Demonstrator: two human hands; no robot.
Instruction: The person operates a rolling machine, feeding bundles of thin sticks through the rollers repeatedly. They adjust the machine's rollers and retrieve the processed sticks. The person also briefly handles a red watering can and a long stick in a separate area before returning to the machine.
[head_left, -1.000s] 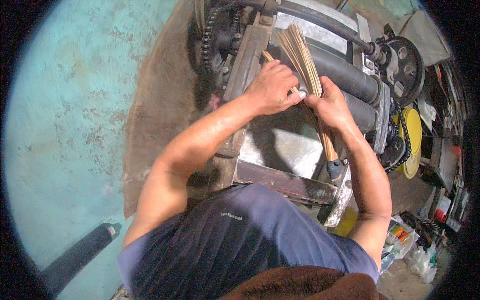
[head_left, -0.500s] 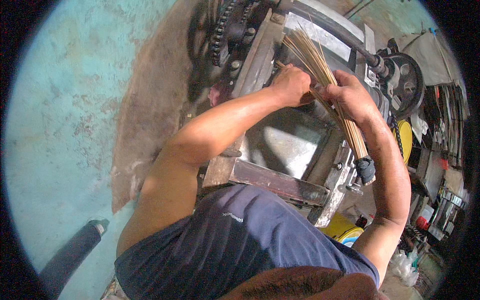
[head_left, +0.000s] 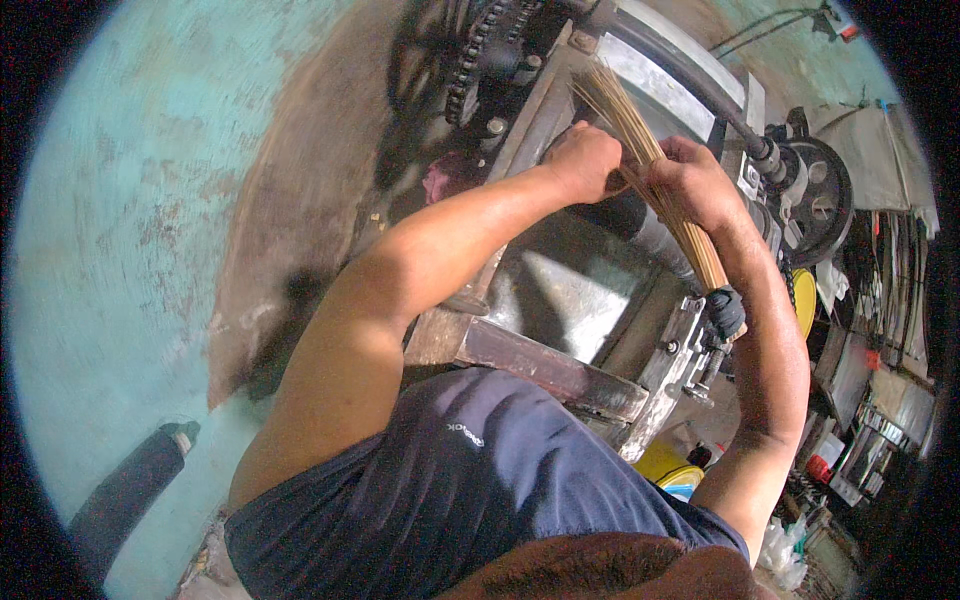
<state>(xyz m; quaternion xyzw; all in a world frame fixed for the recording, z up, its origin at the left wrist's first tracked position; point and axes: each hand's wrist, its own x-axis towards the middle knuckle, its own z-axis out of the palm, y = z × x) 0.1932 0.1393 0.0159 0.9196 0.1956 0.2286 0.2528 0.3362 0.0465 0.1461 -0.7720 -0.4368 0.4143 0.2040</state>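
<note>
My right hand (head_left: 693, 185) is wrapped round a bundle of thin tan sticks (head_left: 632, 112) bound like a small stick broom. Its loose ends fan out up and to the left, over the machine. Black wrapping (head_left: 725, 308) binds the lower end, beside my right forearm. Close by on the left, my left hand (head_left: 585, 163) is closed, with its knuckles up, next to the sticks. What its fingers grip is hidden from this angle. Both hands are above the metal rollers and frame of a machine (head_left: 560, 365).
A chain and sprocket (head_left: 470, 75) are at the machine's far left, with a black wheel (head_left: 815, 200) at its right. Beyond stands a cluttered rack (head_left: 890, 280). A yellow tub (head_left: 665, 468) sits low at the right. The teal wall (head_left: 130, 230) borders the left.
The view has shifted slightly. The fanned stick ends look narrower and closer together. A short stick end that stuck out past my left hand no longer shows clearly.
</note>
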